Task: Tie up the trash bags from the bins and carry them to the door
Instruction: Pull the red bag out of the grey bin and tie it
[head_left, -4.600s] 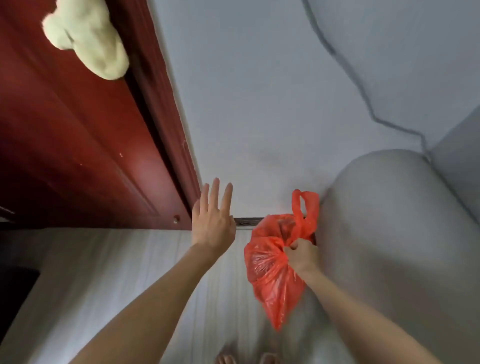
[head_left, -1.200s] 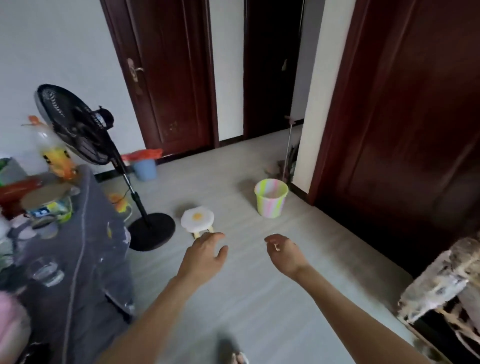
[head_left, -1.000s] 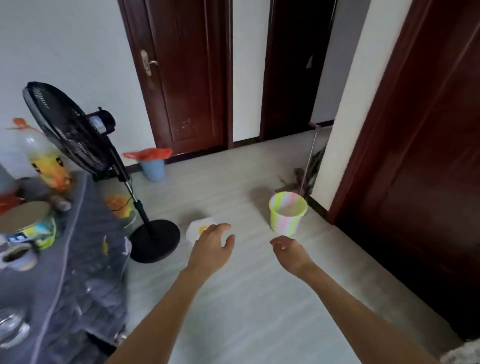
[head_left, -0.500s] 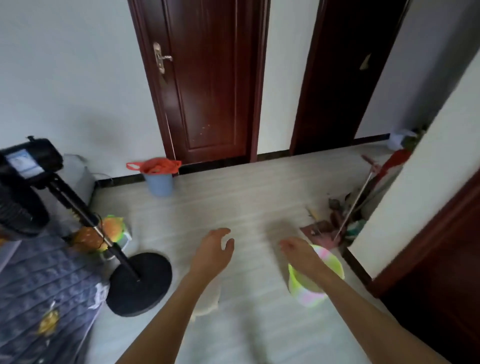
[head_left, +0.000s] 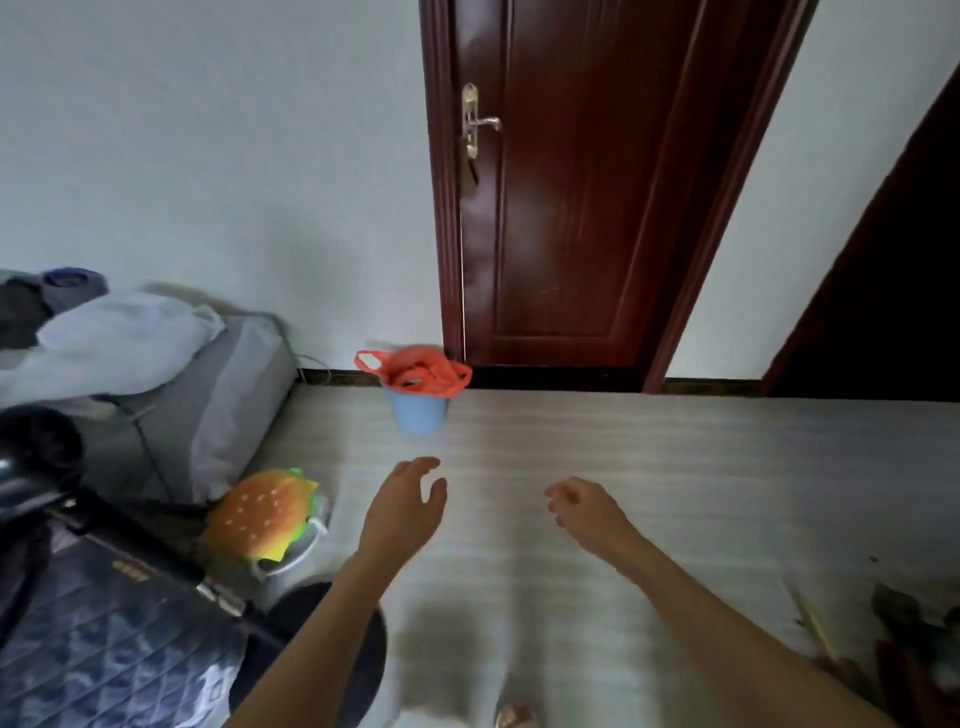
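Note:
A small blue bin (head_left: 420, 413) stands on the floor against the wall, just left of a dark red door (head_left: 569, 197). An orange trash bag (head_left: 415, 370) lines it, its handles draped over the rim. My left hand (head_left: 404, 512) reaches forward, fingers apart and empty, a short way in front of the bin. My right hand (head_left: 589, 512) is also held out, loosely curled and empty, further right of the bin.
A fan stand and its black base (head_left: 322, 639) sit at lower left beside a quilted blue cover (head_left: 104, 649). A burger-shaped cushion (head_left: 260, 514) rests on a small stool. Grey bedding (head_left: 208, 395) lies against the wall. Debris (head_left: 904, 639) lies at lower right.
The orange bag held 4.6 s ago is gone from my right hand. The view has moved closer to the blue bin, and the striped bucket has left the frame.

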